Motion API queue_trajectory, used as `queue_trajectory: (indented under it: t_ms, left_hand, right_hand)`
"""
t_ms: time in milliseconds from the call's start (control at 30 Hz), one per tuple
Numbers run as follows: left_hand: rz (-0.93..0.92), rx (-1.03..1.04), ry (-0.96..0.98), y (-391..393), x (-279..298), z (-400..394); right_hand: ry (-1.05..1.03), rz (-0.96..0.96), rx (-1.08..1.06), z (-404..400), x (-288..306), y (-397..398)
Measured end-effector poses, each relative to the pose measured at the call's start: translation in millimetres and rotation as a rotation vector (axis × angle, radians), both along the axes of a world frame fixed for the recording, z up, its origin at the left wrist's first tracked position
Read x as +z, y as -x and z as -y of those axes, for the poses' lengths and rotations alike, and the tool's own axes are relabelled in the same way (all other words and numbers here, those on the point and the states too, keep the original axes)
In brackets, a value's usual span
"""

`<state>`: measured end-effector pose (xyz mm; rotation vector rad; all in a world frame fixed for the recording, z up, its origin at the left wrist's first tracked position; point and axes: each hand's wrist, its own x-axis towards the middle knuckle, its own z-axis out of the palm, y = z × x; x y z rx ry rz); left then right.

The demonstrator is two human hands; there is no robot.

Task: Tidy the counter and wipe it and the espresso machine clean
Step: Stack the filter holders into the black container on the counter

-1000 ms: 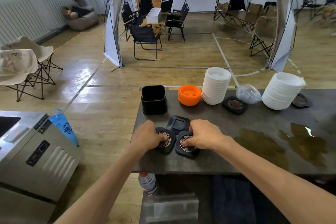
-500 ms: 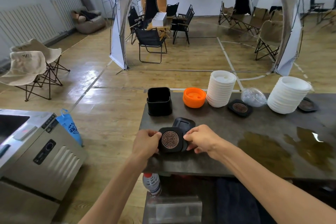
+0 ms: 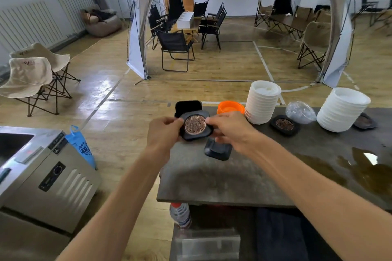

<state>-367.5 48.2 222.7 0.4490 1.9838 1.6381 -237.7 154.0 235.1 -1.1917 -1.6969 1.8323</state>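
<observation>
Both hands, left hand (image 3: 163,133) and right hand (image 3: 230,130), pinch a black square coaster (image 3: 195,126) with a copper mesh centre, lifted above the dark counter (image 3: 244,174). Another black coaster (image 3: 218,150) lies beneath the right hand; a black box (image 3: 187,106) stands just beyond.

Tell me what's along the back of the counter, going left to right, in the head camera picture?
Black box → orange lids → white lid stack → black coaster → clear plastic bag → second white stack → dark coaster.

Off-task: beige folding chairs (image 3: 31,74) at 9 o'clock, grey tent arch (image 3: 140,27) with black chairs (image 3: 176,48) at 12, blue bag (image 3: 81,146) at 8.
</observation>
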Motion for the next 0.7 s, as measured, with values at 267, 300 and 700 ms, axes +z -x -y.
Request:
queue_trajectory:
  t_ms: [267, 300, 700]
  left_hand:
    - [0.008, -0.014, 0.067, 47, 37, -38]
    - [0.005, -0.004, 0.082, 51, 34, -41]
    - [0.12, 0.045, 0.161, 75, -4, -61]
  right_hand:
    - [-0.021, 0.09, -0.077, -37, 27, 52]
    - [-0.039, 0.111, -0.087, -40, 24, 56]
    - [-0.086, 0.244, -0.134, -62, -7, 79]
